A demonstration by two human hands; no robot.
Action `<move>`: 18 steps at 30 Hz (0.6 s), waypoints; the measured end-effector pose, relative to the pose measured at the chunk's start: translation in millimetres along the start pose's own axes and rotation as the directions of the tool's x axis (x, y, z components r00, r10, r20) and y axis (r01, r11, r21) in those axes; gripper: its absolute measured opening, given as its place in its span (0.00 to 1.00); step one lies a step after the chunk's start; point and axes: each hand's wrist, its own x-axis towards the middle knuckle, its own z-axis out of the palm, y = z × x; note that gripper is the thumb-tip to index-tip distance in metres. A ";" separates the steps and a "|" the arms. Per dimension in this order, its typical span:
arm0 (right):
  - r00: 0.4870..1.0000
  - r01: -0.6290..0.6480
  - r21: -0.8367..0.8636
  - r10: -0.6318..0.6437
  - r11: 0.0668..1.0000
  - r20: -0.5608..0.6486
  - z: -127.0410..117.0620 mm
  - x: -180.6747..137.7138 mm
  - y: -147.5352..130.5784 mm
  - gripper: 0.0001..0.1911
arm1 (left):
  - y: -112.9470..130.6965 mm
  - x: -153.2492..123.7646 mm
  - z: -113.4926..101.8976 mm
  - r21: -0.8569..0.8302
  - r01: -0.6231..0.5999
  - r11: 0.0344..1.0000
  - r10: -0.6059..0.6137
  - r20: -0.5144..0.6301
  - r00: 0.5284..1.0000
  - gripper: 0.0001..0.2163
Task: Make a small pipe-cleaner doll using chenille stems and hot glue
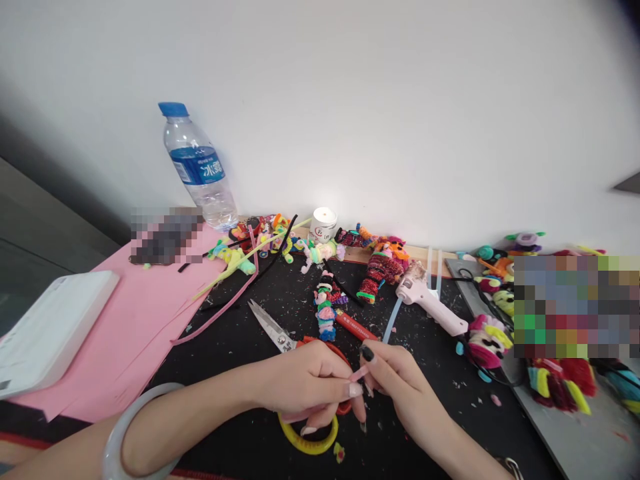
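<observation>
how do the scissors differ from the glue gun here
The scissors have silver blades and red handles; the glue gun is pale all over. The scissors' handles are partly hidden behind the left hand; the glue gun lies in full view beyond the right hand. Both lie on the black mat while the hands pinch a pink strip.

Scissors, glue gun block mat ahead; pink paper left lies bare.
</observation>
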 end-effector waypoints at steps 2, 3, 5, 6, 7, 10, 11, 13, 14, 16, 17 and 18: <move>1.000 -0.007 -0.074 0.007 0.997 0.004 0.2 0.3 0.3 0.22 | 0.0 0.1 0.2 0.003 -0.003 1.000 0.003 -0.003 1.000 0.17; 1.000 -0.010 -0.109 0.011 0.994 0.010 0.2 0.8 0.2 0.21 | 0.0 0.2 0.4 0.003 -0.003 1.000 0.003 -0.004 1.000 0.17; 0.999 -0.016 -0.166 0.020 0.986 0.024 -0.1 2.1 -0.7 0.21 | 0.1 0.1 0.9 0.004 -0.002 1.000 0.002 -0.009 1.000 0.17; 0.999 -0.014 -0.188 0.020 0.982 0.028 -0.3 2.9 -1.4 0.21 | 0.3 0.0 1.2 0.006 -0.001 1.000 0.001 -0.012 1.000 0.18; 0.999 -0.007 -0.204 0.014 0.979 0.031 -0.4 3.6 -2.3 0.20 | 0.5 0.0 1.5 0.007 0.001 1.000 -0.001 -0.013 1.000 0.18; 0.999 0.023 -0.241 -0.015 0.970 0.033 0.0 4.7 -4.8 0.19 | 0.4 0.0 2.0 0.001 0.008 1.000 -0.008 -0.013 1.000 0.17; 0.999 0.032 -0.254 -0.025 0.967 0.030 0.2 4.7 -5.4 0.19 | 0.0 0.2 2.0 -0.004 0.009 1.000 -0.009 -0.015 1.000 0.17; 0.999 0.047 -0.286 -0.044 0.957 0.017 0.3 4.3 -5.7 0.19 | -0.8 0.8 1.4 -0.017 0.005 1.000 -0.005 -0.021 1.000 0.17; 0.999 0.053 -0.305 -0.054 0.951 0.008 0.0 4.0 -5.6 0.19 | -1.0 1.2 0.9 -0.026 0.001 1.000 -0.001 -0.022 1.000 0.17; 0.997 0.071 -0.351 -0.079 0.934 -0.007 -1.3 3.1 -5.1 0.19 | -0.9 2.3 -0.5 -0.059 -0.010 0.998 0.009 -0.013 1.000 0.17; 0.995 0.084 -0.374 -0.095 0.924 -0.013 -2.2 2.8 -4.9 0.19 | -0.5 2.9 -1.4 -0.083 -0.016 0.996 0.015 -0.007 1.000 0.17; 0.993 0.100 -0.399 -0.116 0.912 -0.018 -3.2 2.5 -4.8 0.19 | 0.0 3.6 -2.3 -0.114 -0.022 0.993 0.022 0.001 1.000 0.16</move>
